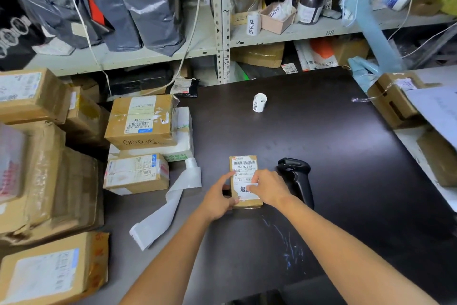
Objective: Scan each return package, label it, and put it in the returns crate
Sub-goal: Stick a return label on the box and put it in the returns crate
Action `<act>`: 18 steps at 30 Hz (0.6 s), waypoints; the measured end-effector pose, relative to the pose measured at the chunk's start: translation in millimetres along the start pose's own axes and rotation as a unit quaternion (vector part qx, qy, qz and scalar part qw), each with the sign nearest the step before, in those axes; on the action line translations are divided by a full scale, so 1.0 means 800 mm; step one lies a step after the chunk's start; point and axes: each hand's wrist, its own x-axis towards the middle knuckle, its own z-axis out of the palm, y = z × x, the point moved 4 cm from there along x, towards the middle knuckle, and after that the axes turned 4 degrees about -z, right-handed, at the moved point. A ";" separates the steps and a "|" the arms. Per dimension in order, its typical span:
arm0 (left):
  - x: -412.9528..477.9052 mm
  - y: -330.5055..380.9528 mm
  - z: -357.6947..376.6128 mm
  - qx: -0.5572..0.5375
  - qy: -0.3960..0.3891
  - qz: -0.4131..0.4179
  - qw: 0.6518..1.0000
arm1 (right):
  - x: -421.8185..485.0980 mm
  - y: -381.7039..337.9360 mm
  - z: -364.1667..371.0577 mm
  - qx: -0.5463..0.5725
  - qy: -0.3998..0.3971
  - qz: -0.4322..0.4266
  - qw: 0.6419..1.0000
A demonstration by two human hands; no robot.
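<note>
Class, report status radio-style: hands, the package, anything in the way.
Left hand grips small package on table. Right hand pinches return label against its top. Scanner lies beside it, right; crate not in view.

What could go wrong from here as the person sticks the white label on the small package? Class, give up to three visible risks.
1. The white label, pinched by the right hand, lies close below the shipping print on the small package that the left hand holds; it may crease or cover that print.
2. The scanner lies beside the right wrist and could get knocked.
3. The loose backing strip might snag a package.
</note>
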 end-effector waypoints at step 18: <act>-0.046 0.023 0.002 -0.156 0.120 0.000 0.981 | 0.013 -0.016 -0.026 0.186 -0.038 -0.106 0.976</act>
